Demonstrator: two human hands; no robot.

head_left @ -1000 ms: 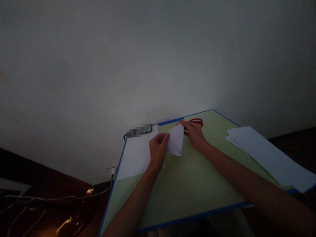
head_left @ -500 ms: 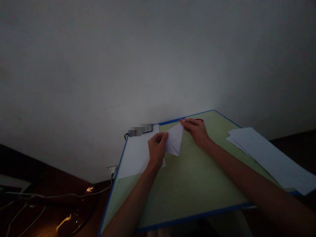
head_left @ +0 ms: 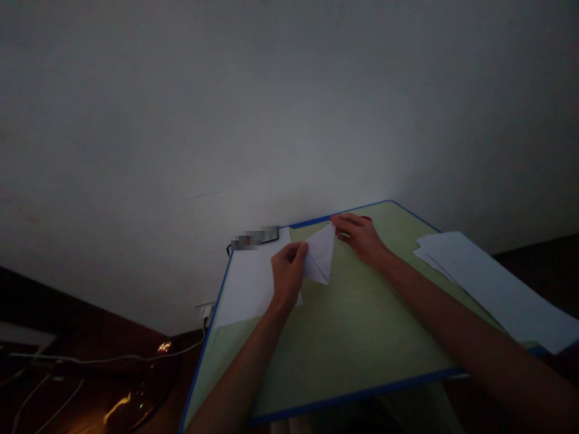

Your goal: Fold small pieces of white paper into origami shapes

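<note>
A folded white paper triangle (head_left: 322, 256) lies on the green table (head_left: 344, 337) with its blue rim. My left hand (head_left: 286, 278) pinches the triangle's left corner with bent fingers. My right hand (head_left: 360, 237) presses the triangle's top tip with pinched fingertips and covers most of a red object (head_left: 366, 219) at the far edge. The scene is dim.
A flat white sheet (head_left: 251, 283) lies under my left hand at the table's left side. A stack of white sheets (head_left: 493, 286) overhangs the right edge. A dark object (head_left: 254, 238) sits at the far left corner by the wall. Cables (head_left: 90, 361) run across the dark floor on the left.
My right hand slid slightly forward over the red object, hiding more of it. The paper triangle and my left hand stayed nearly in place.
</note>
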